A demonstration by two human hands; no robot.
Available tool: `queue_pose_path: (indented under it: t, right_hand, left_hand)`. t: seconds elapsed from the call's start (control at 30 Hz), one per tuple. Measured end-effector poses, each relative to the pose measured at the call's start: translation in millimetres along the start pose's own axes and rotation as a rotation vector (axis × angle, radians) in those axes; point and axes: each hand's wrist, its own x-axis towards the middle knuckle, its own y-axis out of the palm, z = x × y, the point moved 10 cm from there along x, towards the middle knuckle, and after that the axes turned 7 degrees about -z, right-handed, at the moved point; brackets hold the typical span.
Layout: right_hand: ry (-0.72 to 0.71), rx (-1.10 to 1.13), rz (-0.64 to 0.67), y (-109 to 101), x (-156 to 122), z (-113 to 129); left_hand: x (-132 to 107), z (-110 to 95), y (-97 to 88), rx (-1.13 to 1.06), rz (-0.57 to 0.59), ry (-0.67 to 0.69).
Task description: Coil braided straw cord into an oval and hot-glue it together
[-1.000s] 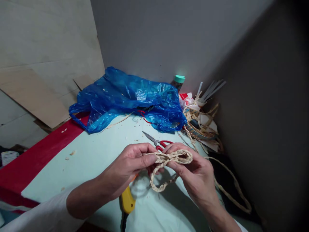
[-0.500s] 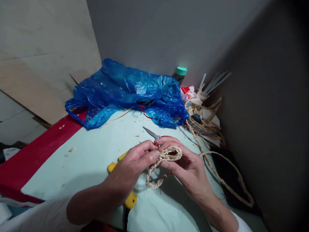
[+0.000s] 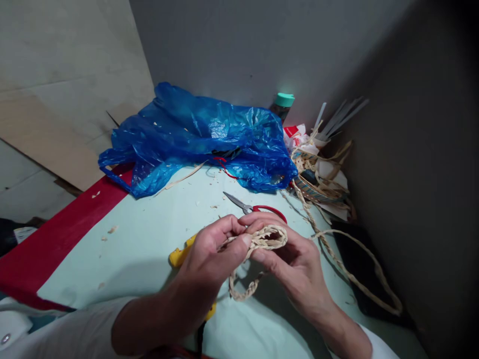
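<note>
A pale braided straw cord (image 3: 270, 238) is folded over on itself in a flat coil between my hands. My left hand (image 3: 219, 249) pinches the coil's left end between thumb and fingers. Around the right end curl the fingers of my right hand (image 3: 290, 259), its thumb pressed to the lower edge. One loop of the braid hangs beneath the hands, and a further length runs across the table at the right. Just beyond my fingers lie scissors (image 3: 239, 202) with red handles, partly covered by my right hand. A yellow tool (image 3: 181, 255), probably a glue gun, sits half hidden behind my left arm.
A crumpled blue plastic bag (image 3: 194, 129) spreads along the back. Right of it stand a jar with a green lid (image 3: 285, 99) and a woven basket (image 3: 314, 189) of straw strips. A black flat object (image 3: 359, 264) lies at the right by the wall.
The view has shifted slightly. The coil has turned a little and moved right in my fingers, and more of the scissors' red handle shows.
</note>
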Motion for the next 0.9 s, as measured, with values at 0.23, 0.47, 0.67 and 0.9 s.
queue_pose_path:
  t: [0.23, 0.47, 0.67, 0.9]
  right_hand:
    - [0.062, 0.107, 0.038, 0, 2, -5]
    - [0.023, 0.080, 0.070, 0, 2, -4]
    - [-0.017, 0.055, 0.107, 0, 0, 6]
    - [-0.092, -0.005, 0.072, 5, 3, 4]
  left_hand:
    - [-2, 2, 4.7, 0.016, 0.038, 0.008]
    - [-4, -1, -0.5, 0.108, 0.037, 0.053]
    - [-4, 0, 3.4, 0.012, 0.045, 0.021]
    - [-3, -1, -9.7, 0.141, -0.086, 0.065]
